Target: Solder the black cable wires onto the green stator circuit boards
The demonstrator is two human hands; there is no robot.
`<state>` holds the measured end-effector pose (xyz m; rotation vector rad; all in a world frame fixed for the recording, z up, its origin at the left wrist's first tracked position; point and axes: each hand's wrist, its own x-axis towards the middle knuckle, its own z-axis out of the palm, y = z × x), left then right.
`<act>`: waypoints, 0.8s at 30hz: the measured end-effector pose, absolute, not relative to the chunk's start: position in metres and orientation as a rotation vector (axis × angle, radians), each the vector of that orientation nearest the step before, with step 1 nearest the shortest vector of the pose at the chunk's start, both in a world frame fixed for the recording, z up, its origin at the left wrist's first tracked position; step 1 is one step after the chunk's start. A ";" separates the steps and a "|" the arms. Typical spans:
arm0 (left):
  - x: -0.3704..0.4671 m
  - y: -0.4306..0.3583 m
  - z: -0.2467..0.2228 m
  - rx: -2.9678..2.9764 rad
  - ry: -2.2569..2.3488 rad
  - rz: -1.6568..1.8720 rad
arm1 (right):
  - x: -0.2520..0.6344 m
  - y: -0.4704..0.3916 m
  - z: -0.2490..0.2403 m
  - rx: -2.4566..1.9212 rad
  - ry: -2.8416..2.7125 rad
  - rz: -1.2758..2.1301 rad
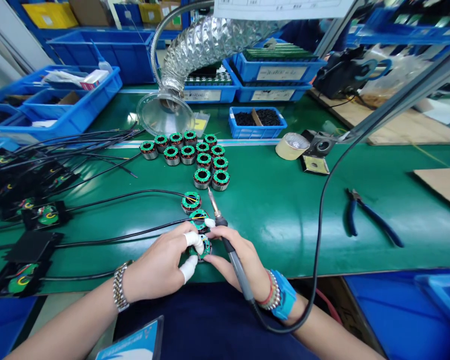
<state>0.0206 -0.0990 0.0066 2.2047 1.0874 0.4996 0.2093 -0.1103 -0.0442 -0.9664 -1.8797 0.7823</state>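
Note:
My left hand point(165, 257), with white finger cots on its fingertips, is closed on a motor stator point(207, 248) topped by a green ring-shaped circuit board. My fingers hide part of that board. A soldering iron point(235, 262) rests in my right hand point(242, 252), its tip pointing up and away from me, while that hand's thumb and a finger touch the stator's right side. Just beyond, a second stator point(198, 218) has thin coloured wires of a black cable on it. Further back sits another stator point(191, 201) with a cable point(135, 194) reaching it.
Several stators point(187, 154) stand grouped before a fume extraction hood point(166, 114). Black housings with cables point(41, 215) lie at left. Cutting pliers point(371, 215), a tape roll point(292, 145) and an iron stand point(318, 147) are at right. The iron's cord point(318, 235) loops over my right forearm.

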 end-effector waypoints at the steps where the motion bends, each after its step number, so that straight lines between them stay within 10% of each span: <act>1: 0.021 -0.100 0.005 2.208 1.117 0.532 | 0.209 -0.110 -0.045 -0.967 -1.875 0.785; 24: 0.018 -0.097 -0.010 2.233 1.117 0.577 | 0.256 -0.130 -0.005 -0.854 -1.858 0.615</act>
